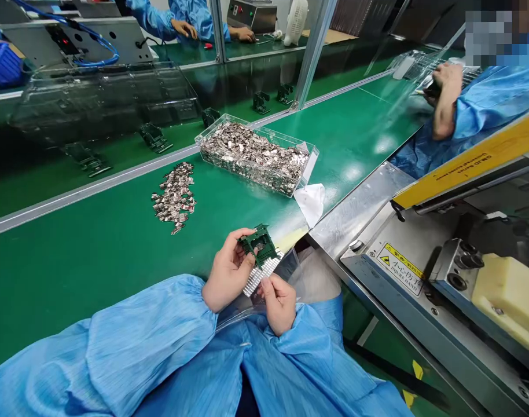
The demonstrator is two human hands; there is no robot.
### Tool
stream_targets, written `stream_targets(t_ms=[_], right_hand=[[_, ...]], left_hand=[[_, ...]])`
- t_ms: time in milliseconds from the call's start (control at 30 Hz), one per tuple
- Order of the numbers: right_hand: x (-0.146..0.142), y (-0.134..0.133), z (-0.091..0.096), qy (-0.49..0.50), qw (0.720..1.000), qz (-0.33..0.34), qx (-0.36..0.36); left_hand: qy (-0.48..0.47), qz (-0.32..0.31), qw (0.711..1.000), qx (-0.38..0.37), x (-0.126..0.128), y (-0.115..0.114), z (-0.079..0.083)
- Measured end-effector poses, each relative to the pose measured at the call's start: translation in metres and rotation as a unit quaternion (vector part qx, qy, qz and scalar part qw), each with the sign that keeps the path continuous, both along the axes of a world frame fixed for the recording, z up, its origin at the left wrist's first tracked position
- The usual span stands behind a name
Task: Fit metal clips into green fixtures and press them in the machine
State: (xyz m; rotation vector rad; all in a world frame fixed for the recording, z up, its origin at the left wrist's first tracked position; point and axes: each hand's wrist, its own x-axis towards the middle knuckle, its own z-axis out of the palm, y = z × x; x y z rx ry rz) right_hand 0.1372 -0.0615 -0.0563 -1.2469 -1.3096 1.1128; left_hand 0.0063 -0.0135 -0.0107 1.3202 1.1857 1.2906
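Gripping a small dark-green plastic frame (259, 243), the left hand (226, 272) closes round it; the right hand (279, 301) pinches a shiny clear plastic bag (268, 278) just beneath.

Single head-worn view, facing forward and down — close above the left hand (227, 272) and right hand (279, 301), green bench (95, 255) beyond.

The small fixture (259, 243) looks dark green matt plastic. The clips (174, 197) are shiny bare metal, the box (308, 165) is clear glossy plastic, the mat (95, 255) is smooth green, the sleeves (151, 336) are blue cloth.
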Motion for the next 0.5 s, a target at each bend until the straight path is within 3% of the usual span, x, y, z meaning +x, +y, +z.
stream_targets(t_ms=[133, 333, 500], right_hand=[[0.008, 0.001, -0.004, -0.037, 0.998, 0.046, 0.008], [0.033, 0.006, -0.007, -0.117, 0.982, 0.139, -0.042], [0.049, 0.007, 0.023, -0.196, 0.973, 0.114, -0.042]], left_hand=[[0.020, -0.005, 1.000, 0.002, 0.000, -0.001, 0.000], [0.017, 0.003, 1.000, -0.007, -0.001, -0.001, 0.002], [-0.018, 0.015, 1.000, -0.020, -0.001, -0.004, 0.003]])
